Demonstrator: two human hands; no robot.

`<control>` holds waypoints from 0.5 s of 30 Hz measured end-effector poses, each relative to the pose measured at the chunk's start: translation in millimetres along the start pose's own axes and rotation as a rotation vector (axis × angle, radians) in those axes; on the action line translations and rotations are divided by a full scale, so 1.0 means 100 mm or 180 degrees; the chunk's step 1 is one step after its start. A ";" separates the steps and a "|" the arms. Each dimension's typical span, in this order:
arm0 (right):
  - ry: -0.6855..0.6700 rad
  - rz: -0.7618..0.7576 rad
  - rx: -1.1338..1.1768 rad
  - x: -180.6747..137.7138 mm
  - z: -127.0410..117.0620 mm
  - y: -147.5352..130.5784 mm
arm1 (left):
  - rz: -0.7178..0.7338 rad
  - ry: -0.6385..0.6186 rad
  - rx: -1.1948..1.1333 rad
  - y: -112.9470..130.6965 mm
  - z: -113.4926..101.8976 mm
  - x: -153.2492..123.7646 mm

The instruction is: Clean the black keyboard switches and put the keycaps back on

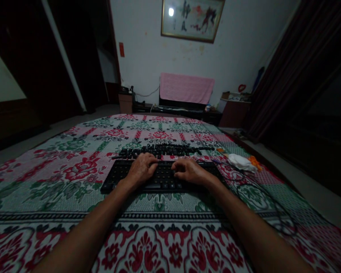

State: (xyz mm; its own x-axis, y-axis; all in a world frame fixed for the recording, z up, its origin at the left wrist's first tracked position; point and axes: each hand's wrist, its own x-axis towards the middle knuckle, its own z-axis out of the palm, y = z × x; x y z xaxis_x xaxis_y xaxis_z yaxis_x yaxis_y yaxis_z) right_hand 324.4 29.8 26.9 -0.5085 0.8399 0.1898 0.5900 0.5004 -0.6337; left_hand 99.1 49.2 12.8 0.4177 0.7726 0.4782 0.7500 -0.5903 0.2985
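A black keyboard (161, 177) lies on the patterned bedspread in front of me, most of its keycaps off and bare switch spots showing. A few keys remain along its bottom row. My left hand (142, 167) rests over its upper left-middle part, fingers lying at the back edge and thumb apart. Above the right-middle part, my right hand (190, 170) has thumb and forefinger curled round a small dark keycap (173, 171), which is hard to make out. Just behind the keyboard, many loose black keycaps (170, 149) lie spread in a band.
On the right lie a crumpled white cloth (241, 162), an orange cloth (254, 163) and a brush-like tool (221, 151). A black cable (278, 206) loops over the bedspread (159, 206). Beyond the bed, a pink towel (186, 88) covers a screen.
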 end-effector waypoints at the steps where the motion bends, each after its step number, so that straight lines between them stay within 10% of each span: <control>1: -0.0009 -0.0006 -0.0012 0.00 0.00 0.01 | 0.0074 -0.0097 -0.0156 0.05 0.00 0.01; 15: -0.0104 -0.0098 -0.0043 -0.03 0.01 -0.16 | -0.0080 -0.0640 -0.1290 0.28 0.10 0.02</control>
State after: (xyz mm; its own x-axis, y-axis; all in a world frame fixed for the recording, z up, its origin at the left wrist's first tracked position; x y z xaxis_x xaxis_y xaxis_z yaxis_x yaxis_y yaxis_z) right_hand 315.7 18.8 36.1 -0.5468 0.8167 0.1843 0.5819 0.5290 -0.6177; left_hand 125.6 36.7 14.0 0.5234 0.7943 0.3085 0.5165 -0.5837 0.6265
